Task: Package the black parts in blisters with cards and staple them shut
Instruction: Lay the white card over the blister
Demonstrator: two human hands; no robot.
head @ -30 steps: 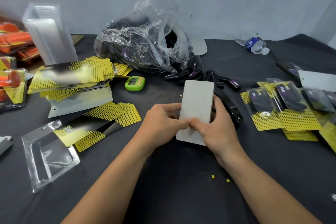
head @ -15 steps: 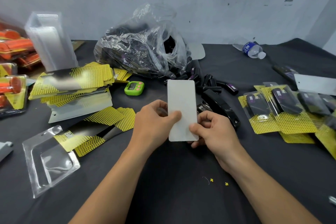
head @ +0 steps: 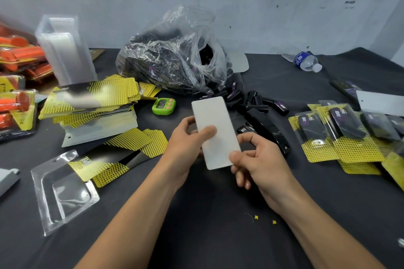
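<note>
I hold a card (head: 215, 116), its plain white back toward me, upright above the middle of the black table. My left hand (head: 188, 140) grips its left edge with the thumb on the white face. My right hand (head: 260, 161) pinches its lower right corner. Behind the card lie loose black parts (head: 258, 102) spilled from a clear plastic bag (head: 175, 57). A black stapler (head: 269, 131) lies just right of the card. An empty clear blister (head: 63, 190) with a yellow-and-black card (head: 98, 168) on its top lies at the front left.
Stacks of yellow-and-black cards (head: 91, 98) and a tall stack of clear blisters (head: 65, 50) stand at the left, with orange packaged goods (head: 17, 102) beyond. A green timer (head: 164, 106) sits mid-table. Packed blisters (head: 341, 133) cover the right side. A water bottle (head: 306, 62) lies far right.
The card moved left and tilted from leaning right to leaning left. My left thumb slid up onto its face, and my right hand shifted to its lower right corner.
</note>
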